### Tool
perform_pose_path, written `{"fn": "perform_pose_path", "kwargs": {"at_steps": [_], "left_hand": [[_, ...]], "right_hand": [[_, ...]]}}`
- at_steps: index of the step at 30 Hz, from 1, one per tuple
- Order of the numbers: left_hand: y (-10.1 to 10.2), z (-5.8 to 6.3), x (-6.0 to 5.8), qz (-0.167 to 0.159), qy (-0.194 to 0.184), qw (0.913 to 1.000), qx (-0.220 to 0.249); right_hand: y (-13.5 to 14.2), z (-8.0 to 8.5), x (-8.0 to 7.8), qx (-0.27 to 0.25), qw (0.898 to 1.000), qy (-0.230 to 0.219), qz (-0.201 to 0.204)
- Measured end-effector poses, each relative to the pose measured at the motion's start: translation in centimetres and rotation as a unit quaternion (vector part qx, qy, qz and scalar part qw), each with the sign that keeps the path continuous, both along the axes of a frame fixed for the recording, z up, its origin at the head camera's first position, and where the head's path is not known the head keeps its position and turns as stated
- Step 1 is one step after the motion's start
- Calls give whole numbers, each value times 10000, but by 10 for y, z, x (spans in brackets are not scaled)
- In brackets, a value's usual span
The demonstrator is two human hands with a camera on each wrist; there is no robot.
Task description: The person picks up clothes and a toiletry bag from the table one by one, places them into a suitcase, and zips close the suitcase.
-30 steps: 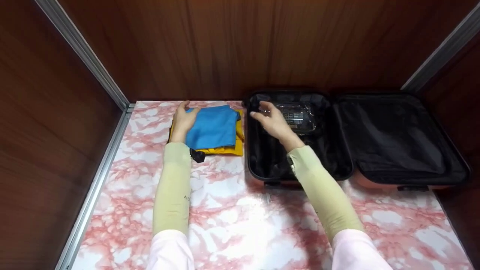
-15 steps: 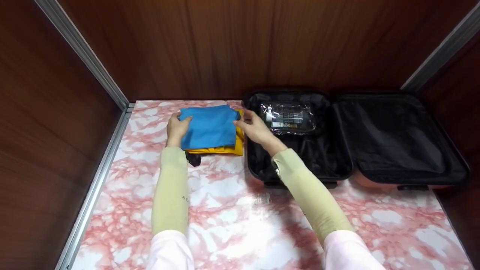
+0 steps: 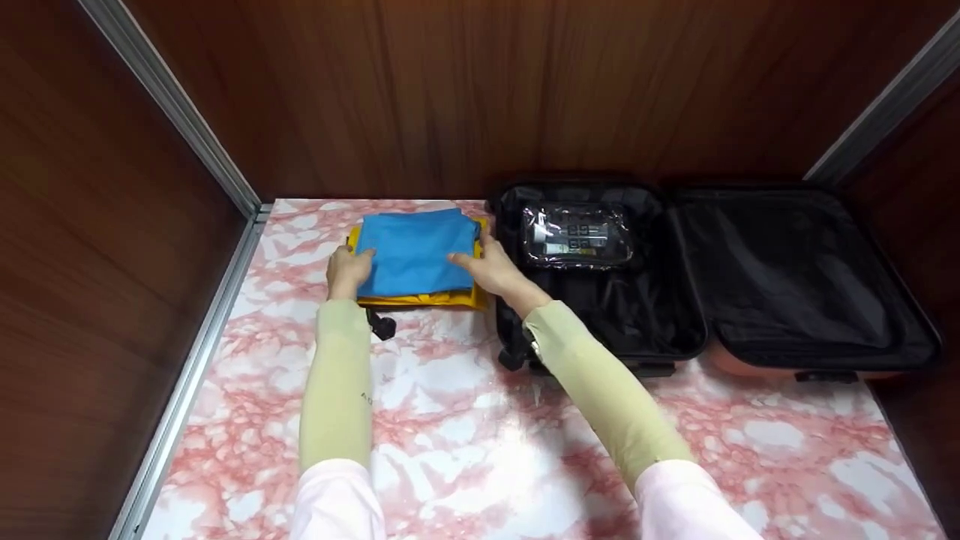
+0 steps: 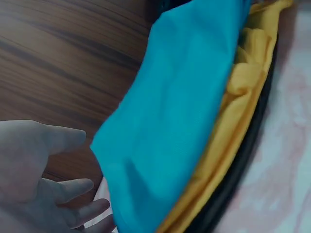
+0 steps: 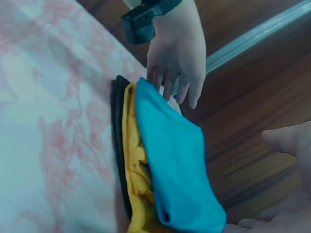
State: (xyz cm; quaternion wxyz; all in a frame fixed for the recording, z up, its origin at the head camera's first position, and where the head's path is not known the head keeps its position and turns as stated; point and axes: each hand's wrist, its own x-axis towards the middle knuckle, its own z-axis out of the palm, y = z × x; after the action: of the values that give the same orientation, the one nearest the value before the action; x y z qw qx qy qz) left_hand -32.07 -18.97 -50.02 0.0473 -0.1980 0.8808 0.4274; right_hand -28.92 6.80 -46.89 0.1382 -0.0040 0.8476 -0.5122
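Observation:
A folded stack of cloth lies left of the suitcase. Its top layer is a blue folded cloth, over a yellow folded cloth; a thin black layer shows at the bottom in the left wrist view. My left hand is at the stack's left edge, thumb spread from the relaxed fingers, fingertips right at the cloth. At the right edge, between stack and suitcase, my right hand overlaps the blue cloth with its thumb. In the right wrist view its thumb and fingers stand apart.
An open black-lined suitcase lies to the right, its other half unfolded beside it. A clear toiletry pouch rests inside. Wooden panels enclose the marbled red and white table at the back and sides.
My right hand has come left from over the suitcase to the stack's right edge. My left hand has shifted outward and down from over the blue cloth to its left edge.

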Motion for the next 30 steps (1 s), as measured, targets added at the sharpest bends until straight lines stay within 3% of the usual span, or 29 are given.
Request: {"fn": "perform_pose_path", "kwargs": {"at_steps": [6,15,24,30], "left_hand": [[-1,-8,4,121,-459,9983,-346],[3,-18,2,114,-130,9996,-240],[8,-19,3,114,-89,9998,-102],[7,-18,2,27,-410,9992,-8]], "right_hand": [[-10,-6,1,-89,9994,-320,52],[-19,-14,1,-469,9952,-851,-130],[-20,-22,-1,-1152,9772,-1712,-505],[-17,-23,-5,-1408,9692,-1945,-546]]}}
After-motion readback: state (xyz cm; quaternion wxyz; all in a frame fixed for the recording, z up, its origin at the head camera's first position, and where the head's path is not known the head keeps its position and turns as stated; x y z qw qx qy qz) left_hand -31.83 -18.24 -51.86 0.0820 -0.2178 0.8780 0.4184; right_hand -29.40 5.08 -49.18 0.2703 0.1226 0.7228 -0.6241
